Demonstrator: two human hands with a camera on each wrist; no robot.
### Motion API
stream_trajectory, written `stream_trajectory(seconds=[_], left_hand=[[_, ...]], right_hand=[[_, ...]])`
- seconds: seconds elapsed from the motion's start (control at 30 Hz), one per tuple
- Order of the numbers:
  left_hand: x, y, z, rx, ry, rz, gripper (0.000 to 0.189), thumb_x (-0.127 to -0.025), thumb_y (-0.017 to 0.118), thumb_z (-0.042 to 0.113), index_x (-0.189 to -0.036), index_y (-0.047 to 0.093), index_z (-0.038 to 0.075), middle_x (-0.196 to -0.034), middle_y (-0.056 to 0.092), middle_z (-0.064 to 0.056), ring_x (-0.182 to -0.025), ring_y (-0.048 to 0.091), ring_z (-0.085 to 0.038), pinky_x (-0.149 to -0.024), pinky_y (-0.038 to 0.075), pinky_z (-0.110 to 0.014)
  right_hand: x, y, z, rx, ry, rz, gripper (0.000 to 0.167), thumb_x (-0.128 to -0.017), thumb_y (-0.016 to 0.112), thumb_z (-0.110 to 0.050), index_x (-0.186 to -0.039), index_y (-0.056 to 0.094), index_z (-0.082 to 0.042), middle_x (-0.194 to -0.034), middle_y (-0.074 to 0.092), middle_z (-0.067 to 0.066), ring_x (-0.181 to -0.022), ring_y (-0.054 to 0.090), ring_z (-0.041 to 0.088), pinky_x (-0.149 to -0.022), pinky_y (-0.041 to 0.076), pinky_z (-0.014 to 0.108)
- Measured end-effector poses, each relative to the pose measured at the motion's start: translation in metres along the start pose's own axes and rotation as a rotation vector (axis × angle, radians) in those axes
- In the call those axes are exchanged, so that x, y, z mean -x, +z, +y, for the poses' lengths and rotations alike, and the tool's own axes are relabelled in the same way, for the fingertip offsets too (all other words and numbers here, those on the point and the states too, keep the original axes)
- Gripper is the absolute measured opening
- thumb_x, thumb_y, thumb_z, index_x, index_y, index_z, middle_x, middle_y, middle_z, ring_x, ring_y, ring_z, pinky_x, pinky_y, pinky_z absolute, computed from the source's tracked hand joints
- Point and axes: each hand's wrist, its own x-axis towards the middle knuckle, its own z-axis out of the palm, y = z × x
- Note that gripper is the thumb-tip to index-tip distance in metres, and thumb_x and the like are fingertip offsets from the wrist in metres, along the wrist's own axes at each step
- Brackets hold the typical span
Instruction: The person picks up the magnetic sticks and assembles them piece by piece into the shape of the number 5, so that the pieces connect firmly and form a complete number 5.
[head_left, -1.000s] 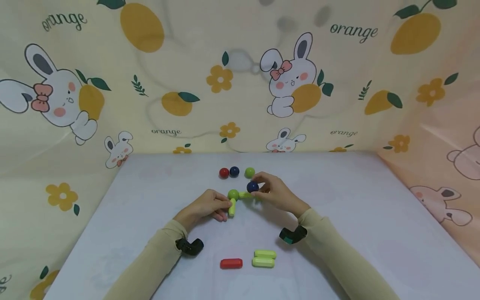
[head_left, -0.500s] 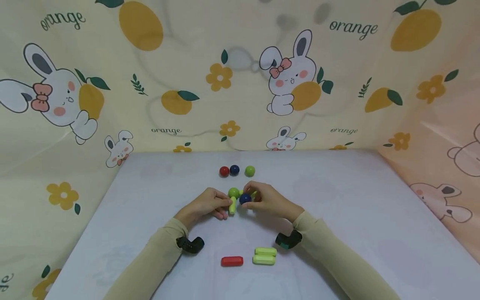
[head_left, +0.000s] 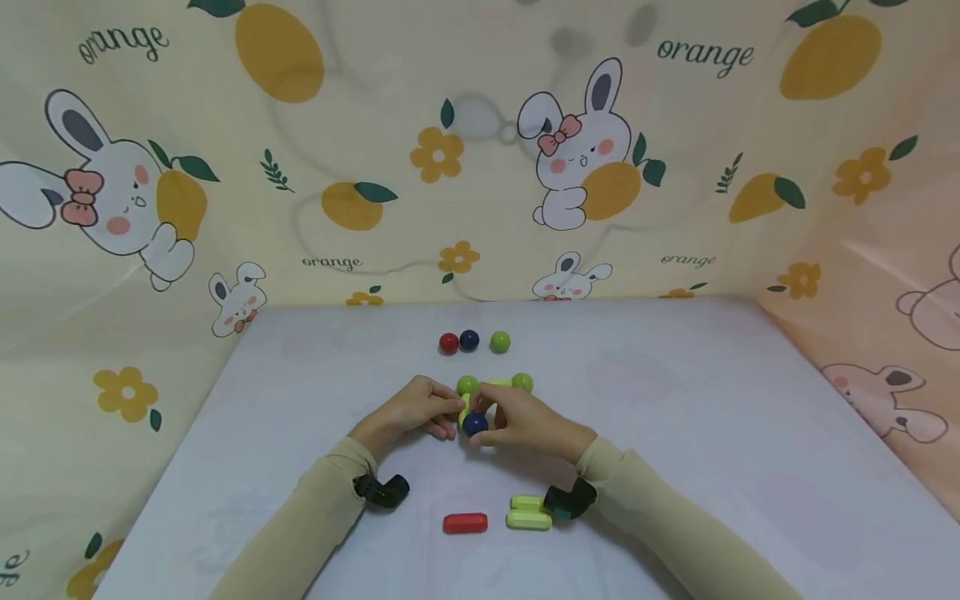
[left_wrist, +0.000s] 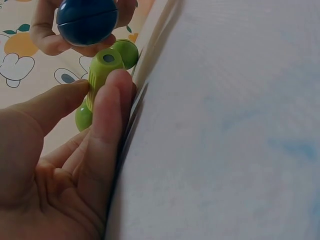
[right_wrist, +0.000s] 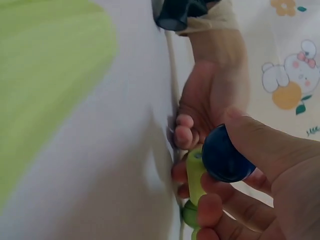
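Between thumb and fingers, my left hand point(head_left: 408, 408) pinches a yellow-green rod point(left_wrist: 98, 75), whose free end shows a small grey disc in the left wrist view. A green ball point(head_left: 467, 384) sits at the rod's far end. From that ball a second yellow-green rod point(head_left: 499, 384) runs right to another green ball point(head_left: 522, 382), partly hidden by my right hand point(head_left: 536, 423). That hand grips a dark blue ball point(right_wrist: 226, 155) with a seam around it, close beside the free end of the first rod.
Behind the hands lie a red ball point(head_left: 448, 342), a blue ball point(head_left: 469, 339) and a green ball point(head_left: 500, 342). Nearer the front are a red rod point(head_left: 465, 523) and two yellow-green rods point(head_left: 528, 521), the farther one partly covered by the right wrist camera point(head_left: 570, 498).
My right hand has carried the blue ball left and toward the front, from the right-hand green ball to the first rod's free end. My left hand stays in place on that rod.
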Motion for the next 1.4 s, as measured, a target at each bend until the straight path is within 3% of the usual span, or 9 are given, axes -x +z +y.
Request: stream_trajectory(seconds=[0.3, 0.73, 1.03, 1.27, 1.4], left_hand=[[0.003, 0.003, 0.003, -0.011, 0.002, -0.021, 0.030, -0.099, 0.064, 0.019, -0.118, 0.071, -0.003, -0.079, 0.074, -0.004, -0.060, 0.068, -0.008, -0.057, 0.056, -0.020], [-0.002, 0.005, 0.007, -0.003, 0.001, -0.007, 0.030, -0.099, 0.063, 0.017, -0.121, 0.070, -0.003, -0.077, 0.074, -0.004, -0.061, 0.068, -0.009, -0.059, 0.057, -0.021], [-0.002, 0.004, 0.006, 0.034, 0.024, 0.024, 0.031, -0.100, 0.059, 0.012, -0.122, 0.066, -0.009, -0.077, 0.074, -0.003, -0.059, 0.067, -0.007, -0.057, 0.057, -0.020], [-0.002, 0.003, 0.003, 0.018, 0.010, 0.045, 0.032, -0.101, 0.060, 0.015, -0.125, 0.066, -0.006, -0.084, 0.075, -0.006, -0.060, 0.067, -0.008, -0.058, 0.057, -0.020], [-0.002, 0.002, 0.002, -0.017, 0.019, 0.046, 0.033, -0.101, 0.059, 0.017, -0.125, 0.067, -0.005, -0.088, 0.076, -0.009, -0.059, 0.065, -0.007, -0.055, 0.054, -0.019]], right_hand=[[0.006, 0.006, -0.005, 0.035, -0.007, -0.016, 0.039, -0.087, 0.080, -0.027, -0.117, 0.061, -0.012, -0.112, 0.071, 0.004, -0.073, 0.059, 0.011, -0.068, 0.051, 0.021], [0.001, -0.007, -0.007, 0.078, -0.004, -0.042, 0.039, -0.088, 0.079, -0.024, -0.121, 0.062, -0.010, -0.110, 0.070, 0.004, -0.074, 0.060, 0.009, -0.071, 0.053, 0.021], [-0.004, -0.003, -0.014, 0.194, 0.058, -0.037, 0.044, -0.082, 0.085, -0.024, -0.118, 0.061, -0.017, -0.108, 0.072, 0.000, -0.078, 0.061, 0.007, -0.071, 0.052, 0.023], [-0.008, 0.002, -0.022, 0.261, 0.100, -0.024, 0.059, -0.081, 0.086, -0.029, -0.131, 0.058, -0.017, -0.106, 0.073, 0.002, -0.088, 0.066, 0.011, -0.074, 0.053, 0.024], [-0.009, 0.006, -0.026, 0.276, 0.116, -0.006, 0.054, -0.082, 0.085, -0.030, -0.128, 0.060, -0.016, -0.103, 0.073, 0.001, -0.090, 0.067, 0.011, -0.074, 0.053, 0.024]])
